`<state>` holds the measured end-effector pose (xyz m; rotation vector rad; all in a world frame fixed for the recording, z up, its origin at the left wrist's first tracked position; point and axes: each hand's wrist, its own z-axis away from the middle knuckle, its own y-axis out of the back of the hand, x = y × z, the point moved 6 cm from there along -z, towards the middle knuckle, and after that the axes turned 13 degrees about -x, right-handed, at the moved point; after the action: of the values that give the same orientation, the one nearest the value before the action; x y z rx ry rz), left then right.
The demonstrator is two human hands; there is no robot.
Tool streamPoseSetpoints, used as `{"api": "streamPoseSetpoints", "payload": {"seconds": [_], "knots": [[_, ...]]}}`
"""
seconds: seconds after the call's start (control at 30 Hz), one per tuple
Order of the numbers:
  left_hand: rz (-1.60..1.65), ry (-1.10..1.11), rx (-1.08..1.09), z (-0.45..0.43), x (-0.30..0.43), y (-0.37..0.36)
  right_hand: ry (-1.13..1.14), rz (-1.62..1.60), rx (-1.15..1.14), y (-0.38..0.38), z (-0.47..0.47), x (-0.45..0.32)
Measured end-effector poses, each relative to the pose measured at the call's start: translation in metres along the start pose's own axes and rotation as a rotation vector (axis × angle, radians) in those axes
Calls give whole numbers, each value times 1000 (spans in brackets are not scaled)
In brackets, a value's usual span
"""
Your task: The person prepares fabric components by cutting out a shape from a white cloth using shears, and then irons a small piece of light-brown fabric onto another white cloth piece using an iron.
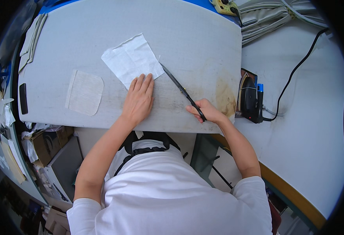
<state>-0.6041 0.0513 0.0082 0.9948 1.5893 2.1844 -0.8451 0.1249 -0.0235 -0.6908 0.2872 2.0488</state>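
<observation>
A white, roughly square piece of cloth (pixel 132 57) lies turned at an angle on the cloth-covered table (pixel 183 32). My left hand (pixel 139 98) rests palm down, its fingertips on the near corner of that cloth. In my right hand (pixel 205 110) are the handles of a pair of dark scissors (pixel 176 82). Their blades point away to the upper left, with the tip at the cloth's right edge; whether the blades are parted I cannot tell. To the left of my left hand lies a beige cloth piece (pixel 85 92) with rounded corners on one side, touched by neither hand.
A black iron (pixel 249 98) with a lit red light stands beyond the table's right edge, its black cord (pixel 295 67) running up. Folded fabric (pixel 33 42) and a dark phone-like object (pixel 23 98) lie on the left. A power strip (pixel 224 7) sits at the back right.
</observation>
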Motion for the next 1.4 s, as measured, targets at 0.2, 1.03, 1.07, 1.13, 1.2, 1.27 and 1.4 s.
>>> {"api": "streamPoseSetpoints", "payload": {"seconds": [0.2,1.03,1.07,1.13,1.2,1.27,1.4], "knots": [[-17,21,-30,-5,-4,-12,-20,77,42,1,-3,3],[-65,31,-36,-8,-5,-12,-29,55,48,6,1,-4],[-69,29,-37,-8,-4,-12,-36,82,51,10,1,-3],[-74,31,-39,-8,-3,-12,-58,120,42,13,2,-4],[-77,33,-41,-8,-3,-11,-65,148,44,14,1,-4],[-81,35,-45,-8,-4,-12,-59,164,56,14,-1,-1],[-92,25,8,-8,-5,-10,47,-35,104,-4,7,-4]]}}
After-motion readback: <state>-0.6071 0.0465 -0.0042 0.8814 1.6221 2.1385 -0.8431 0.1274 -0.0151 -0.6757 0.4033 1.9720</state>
